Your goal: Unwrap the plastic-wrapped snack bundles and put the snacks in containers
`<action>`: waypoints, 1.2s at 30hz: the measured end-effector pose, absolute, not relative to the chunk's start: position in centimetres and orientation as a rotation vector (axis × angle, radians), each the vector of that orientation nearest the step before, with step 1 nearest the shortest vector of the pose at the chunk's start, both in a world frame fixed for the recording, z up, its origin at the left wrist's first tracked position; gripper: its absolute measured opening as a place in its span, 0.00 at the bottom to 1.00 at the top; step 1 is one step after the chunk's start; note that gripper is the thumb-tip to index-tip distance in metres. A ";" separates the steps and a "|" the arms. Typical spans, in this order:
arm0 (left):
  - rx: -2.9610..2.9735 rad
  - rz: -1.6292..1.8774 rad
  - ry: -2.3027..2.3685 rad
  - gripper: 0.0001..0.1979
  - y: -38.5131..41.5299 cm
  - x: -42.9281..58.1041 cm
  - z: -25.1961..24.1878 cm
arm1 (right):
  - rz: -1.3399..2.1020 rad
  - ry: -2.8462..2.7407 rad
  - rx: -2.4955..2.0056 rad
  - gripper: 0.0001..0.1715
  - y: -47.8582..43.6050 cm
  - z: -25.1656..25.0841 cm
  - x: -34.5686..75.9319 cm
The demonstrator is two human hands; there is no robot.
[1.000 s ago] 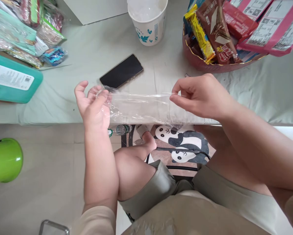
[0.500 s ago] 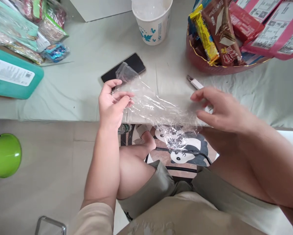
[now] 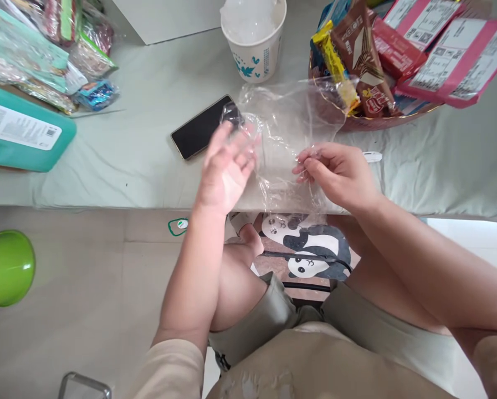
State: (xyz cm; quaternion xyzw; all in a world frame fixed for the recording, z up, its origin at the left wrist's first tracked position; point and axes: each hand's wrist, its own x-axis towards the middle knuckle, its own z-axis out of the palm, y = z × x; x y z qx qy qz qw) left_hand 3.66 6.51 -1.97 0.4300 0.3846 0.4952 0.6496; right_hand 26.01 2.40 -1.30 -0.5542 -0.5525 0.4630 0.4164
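Observation:
A clear plastic bag [image 3: 287,124] stands up over the table's front edge, crinkled and see-through. My right hand [image 3: 339,173] pinches its lower edge with fingers closed. My left hand [image 3: 227,166] is raised against the bag's left side, fingers stretched out and slightly blurred, touching the film. A black phone [image 3: 200,128] lies on the table just left of the bag, partly behind my left fingers.
A paper cup [image 3: 254,39] stands behind the bag. A red bowl [image 3: 377,119] piled with snack packets sits at back right. A teal box [image 3: 21,136] and wrapped packets lie at left. A small white object [image 3: 372,157] lies near my right hand. A green round object [image 3: 5,269] is on the floor.
The bag went from stretched flat between both hands to lifted upright. My left hand moved right and opened against it; my right hand moved left and pinched the lower edge.

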 end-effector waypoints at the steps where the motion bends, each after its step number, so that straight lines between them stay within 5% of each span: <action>1: 0.958 1.041 0.875 0.34 6.4 4.1 -2.2 | 1.144 -1.343 -1.357 0.04 2.5 -1.4 25.9; 9: 1.155 0.941 1.044 0.04 6.6 7.0 -3.8 | 0.860 -1.420 -1.333 0.08 2.4 -1.7 26.6; 19: 1.143 1.091 0.970 0.05 6.6 6.8 -3.6 | 0.627 -1.672 -1.208 0.05 2.2 -3.2 27.7; 24: 1.118 1.090 0.944 0.11 6.7 6.6 -3.1 | 0.958 -1.466 -1.184 0.31 2.5 -4.1 27.5; 28: 1.113 1.080 0.888 0.12 6.4 6.4 -2.8 | 0.898 -1.565 -1.325 0.17 2.5 -2.9 27.5; 36: 1.205 1.004 0.988 0.09 6.8 6.0 -3.3 | 0.946 -1.426 -1.365 0.11 2.6 -2.2 27.6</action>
